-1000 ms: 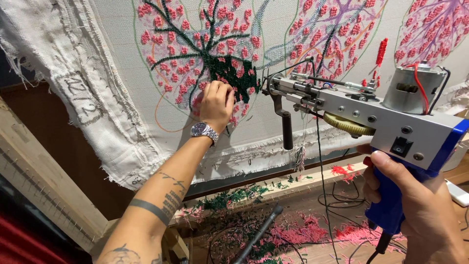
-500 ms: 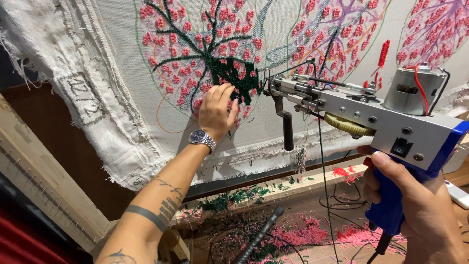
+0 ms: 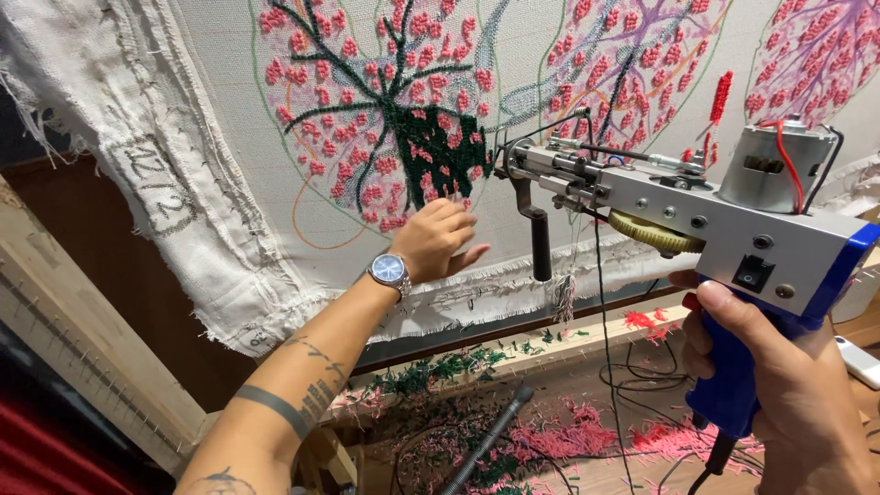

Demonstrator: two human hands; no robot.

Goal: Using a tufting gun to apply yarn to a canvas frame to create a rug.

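My right hand (image 3: 784,385) grips the blue handle of a grey metal tufting gun (image 3: 724,225), whose needle end points left at the stretched white cloth (image 3: 275,156). The cloth carries tufted pink blossoms and a dark green tree shape (image 3: 440,151). Fingers spread, my left hand (image 3: 438,240) rests flat against the cloth just below the green patch, with a silver wristwatch (image 3: 390,269) on the wrist. A black front grip (image 3: 541,243) hangs down from the gun, close to my left fingertips.
A wooden frame rail (image 3: 82,321) runs down the left side. Pink and green yarn scraps (image 3: 513,431) litter the wooden ledge below the cloth. Black cords (image 3: 632,367) trail under the gun. A dark flexible hose (image 3: 486,449) lies among the scraps.
My left hand slid down off the green tufted patch to the bare cloth beneath it and opened flat. The tufting gun stayed almost still.
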